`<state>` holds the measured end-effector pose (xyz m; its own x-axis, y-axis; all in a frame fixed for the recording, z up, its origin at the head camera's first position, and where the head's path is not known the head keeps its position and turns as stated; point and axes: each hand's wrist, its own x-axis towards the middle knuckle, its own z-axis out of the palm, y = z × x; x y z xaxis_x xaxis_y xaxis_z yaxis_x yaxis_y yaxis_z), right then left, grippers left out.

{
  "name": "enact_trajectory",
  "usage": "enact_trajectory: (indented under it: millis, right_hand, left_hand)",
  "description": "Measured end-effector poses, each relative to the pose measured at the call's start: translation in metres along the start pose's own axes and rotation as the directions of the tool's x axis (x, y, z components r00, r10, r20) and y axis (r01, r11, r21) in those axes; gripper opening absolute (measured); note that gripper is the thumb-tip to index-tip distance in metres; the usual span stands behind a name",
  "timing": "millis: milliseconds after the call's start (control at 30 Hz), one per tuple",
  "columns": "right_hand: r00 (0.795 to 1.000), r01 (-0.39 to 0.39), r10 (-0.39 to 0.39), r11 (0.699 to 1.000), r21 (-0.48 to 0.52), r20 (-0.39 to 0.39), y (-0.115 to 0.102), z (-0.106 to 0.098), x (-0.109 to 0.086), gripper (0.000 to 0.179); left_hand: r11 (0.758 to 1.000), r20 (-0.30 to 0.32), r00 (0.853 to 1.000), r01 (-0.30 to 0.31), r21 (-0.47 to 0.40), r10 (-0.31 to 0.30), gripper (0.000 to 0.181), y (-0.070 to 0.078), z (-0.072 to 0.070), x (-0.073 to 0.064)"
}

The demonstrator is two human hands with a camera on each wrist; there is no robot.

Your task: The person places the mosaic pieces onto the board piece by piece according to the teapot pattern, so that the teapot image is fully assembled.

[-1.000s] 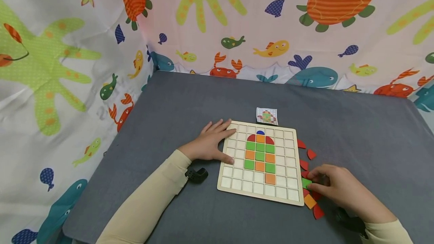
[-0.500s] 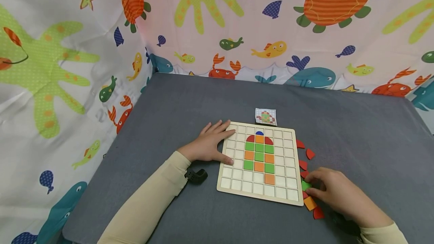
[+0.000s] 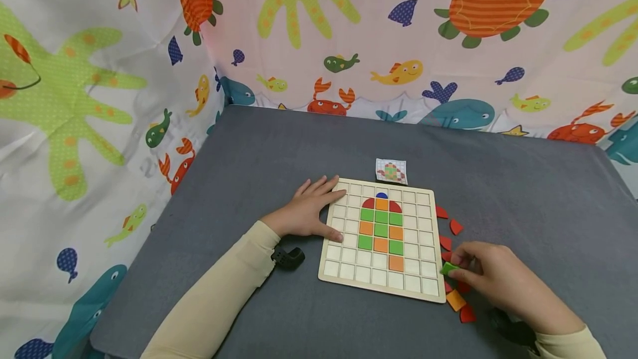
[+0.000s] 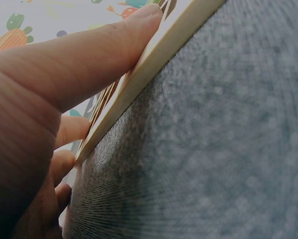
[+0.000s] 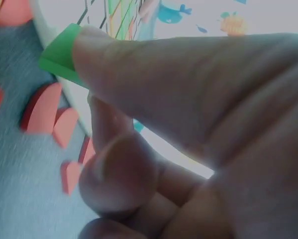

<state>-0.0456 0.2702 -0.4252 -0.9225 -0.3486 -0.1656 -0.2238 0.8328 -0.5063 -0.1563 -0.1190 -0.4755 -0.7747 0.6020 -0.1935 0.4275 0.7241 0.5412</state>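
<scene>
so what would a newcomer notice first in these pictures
Probably the bright sea-animal fabric behind the gray table. Next, the wooden grid board with colored squares, the left hand resting on its left edge. Then the right hand, pinching a green tile by the right edge.

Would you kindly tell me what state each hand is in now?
Left hand: open, resting on the wooden board.
Right hand: closed, pinching a green tile.

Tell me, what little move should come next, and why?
Probably carry the green tile over the board: the right grip pinches it by the board's edge, the left grip rests on the board, and bare cells lie beside the lowest orange tile.
</scene>
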Motion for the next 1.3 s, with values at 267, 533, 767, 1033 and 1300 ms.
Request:
enact_trajectory:
  millis: [267,533,767,1033,1300]
  right_hand:
    - [0.990,0.140,-0.140,0.990,0.007,-0.033,-0.026,0.008,0.021,0.018]
    - [0.962,0.270,-0.271,0.962,-0.029,-0.023,-0.061,0.018,0.044,0.017]
    - [0.945,0.327,-0.327,0.944,-0.038,0.015,-0.074,0.034,0.057,0.018]
    - [0.932,0.362,-0.362,0.931,-0.049,0.008,-0.071,0.047,0.060,0.017]
    - [0.950,0.309,-0.312,0.949,-0.066,-0.033,-0.064,0.044,0.054,0.017]
  left_hand:
    - [1.000,-0.003,1.000,-0.008,0.006,0.008,0.111,0.001,-0.002,-0.001]
    - [1.000,-0.004,1.000,-0.011,-0.003,0.011,0.111,0.001,-0.003,-0.002]
    - [1.000,-0.003,1.000,-0.021,-0.002,0.021,0.112,0.000,-0.002,-0.001]
    - [1.000,-0.005,1.000,-0.012,0.004,0.012,0.112,-0.001,0.000,0.000]
    - [1.000,-0.007,1.000,-0.003,0.009,0.003,0.112,0.000,0.001,0.001]
